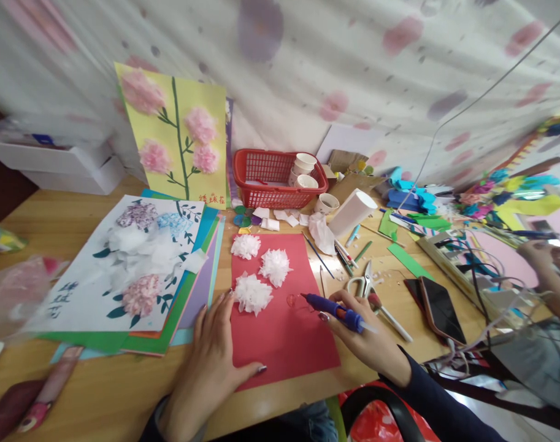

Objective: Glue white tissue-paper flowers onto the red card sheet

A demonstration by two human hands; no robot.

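A sheet of red paper (289, 344) lies on the table with three white ruffled paper flowers (253, 293) on its upper left part. My left hand (210, 362) rests flat at the paper's left edge, fingers spread, fingertips close to the lowest flower. In my right hand (367, 334) is a blue hot glue pen (337, 312) with a translucent stick poking out of its back end. Its tip points left, just over the red paper, beside a small shiny ring-shaped mark (294, 301) right of the flowers.
Left lies a white flower picture (86, 301) on coloured sheets. Behind stand a yellow flower picture (201, 178) and a red basket (275, 199) with paper cups. Scissors (365, 282), a paper roll (353, 212) and a phone (443, 310) lie right. Another person's hand (544, 264) is far right.
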